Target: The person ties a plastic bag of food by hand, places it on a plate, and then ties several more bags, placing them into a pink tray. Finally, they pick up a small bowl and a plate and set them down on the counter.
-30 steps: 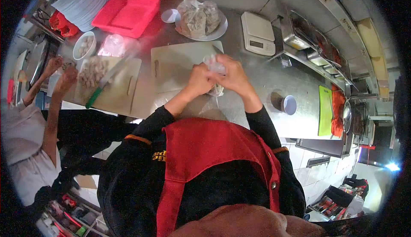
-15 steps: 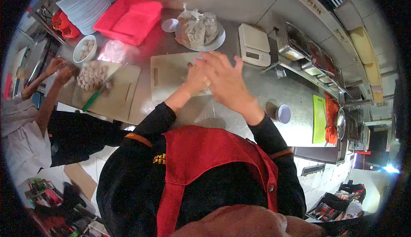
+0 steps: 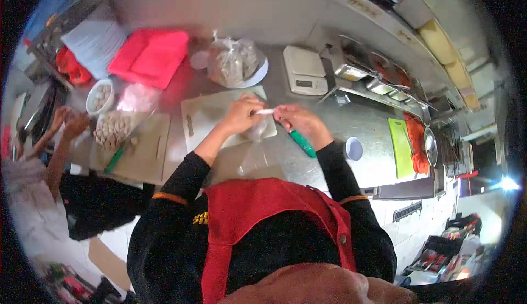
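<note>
A narrow white length, which looks like twisted plastic, is stretched between my two hands over the right side of a white cutting board point(image 3: 211, 120). My left hand point(image 3: 240, 116) is closed round one end, and beneath it hangs a clear plastic bag point(image 3: 256, 133). The other end is pinched by the fingers of my right hand point(image 3: 301, 120). Just below that hand, a green-handled knife point(image 3: 302, 143) lies on the steel counter, its blade mostly hidden. Behind the board, a filled, knotted bag point(image 3: 233, 62) rests on a white plate point(image 3: 260, 77).
A kitchen scale point(image 3: 305, 71) stands back right, with a small cup point(image 3: 354, 148) nearer me. At left, a co-worker's hands point(image 3: 71, 123) are beside a board point(image 3: 148, 153) with pale round pieces point(image 3: 112, 128) and another green-handled knife point(image 3: 114, 160). A red tray point(image 3: 148, 57) sits behind.
My hands, earlier overlapping with the right fingers spread, are now apart with the white length between them. The knife near my right hand has come into view. The camera view has shifted.
</note>
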Demonstrator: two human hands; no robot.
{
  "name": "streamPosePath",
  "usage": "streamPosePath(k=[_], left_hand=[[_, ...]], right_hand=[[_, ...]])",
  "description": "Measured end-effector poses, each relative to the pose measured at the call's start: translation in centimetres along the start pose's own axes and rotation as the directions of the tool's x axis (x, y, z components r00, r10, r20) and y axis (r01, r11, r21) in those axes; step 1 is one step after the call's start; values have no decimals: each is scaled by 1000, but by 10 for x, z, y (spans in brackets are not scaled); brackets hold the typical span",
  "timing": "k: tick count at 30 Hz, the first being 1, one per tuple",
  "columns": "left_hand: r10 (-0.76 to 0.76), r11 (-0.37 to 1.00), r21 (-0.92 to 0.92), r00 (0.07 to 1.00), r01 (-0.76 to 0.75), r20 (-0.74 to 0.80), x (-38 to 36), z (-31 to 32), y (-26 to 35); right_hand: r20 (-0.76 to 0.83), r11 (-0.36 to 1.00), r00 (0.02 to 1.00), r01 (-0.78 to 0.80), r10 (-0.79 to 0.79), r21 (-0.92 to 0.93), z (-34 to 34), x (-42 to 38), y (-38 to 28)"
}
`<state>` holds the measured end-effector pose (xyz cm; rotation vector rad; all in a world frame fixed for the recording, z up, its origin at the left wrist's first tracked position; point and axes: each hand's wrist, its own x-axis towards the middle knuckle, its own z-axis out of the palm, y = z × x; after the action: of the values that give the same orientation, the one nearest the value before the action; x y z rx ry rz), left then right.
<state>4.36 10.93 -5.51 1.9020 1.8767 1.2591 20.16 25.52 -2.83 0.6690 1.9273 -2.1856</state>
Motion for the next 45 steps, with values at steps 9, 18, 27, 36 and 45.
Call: streamPosePath(k=[9,18,27,36,45], left_hand=[[243,954,142,957,-266,161,99,1,77],[437,750,-520,896,-409,-75,136,-36,247],[523,680,-599,852,-422,-6,123,-44,193],[276,961,90,914,-261,-298,42,-43,122],[138,950,309,955,-52,-264,-19,2,23]], right_hand=[[-305,549,904,424,-299,720,37,-79,-17],[-181,250,524,647,-832,720,66,-152,-85],[-196,418,395,623,-898,-660,10,-147,-102],[27,150,415,388,-909,-909,44,-72,-88],[-251,504,562,356,-788,-787,60,25,4]])
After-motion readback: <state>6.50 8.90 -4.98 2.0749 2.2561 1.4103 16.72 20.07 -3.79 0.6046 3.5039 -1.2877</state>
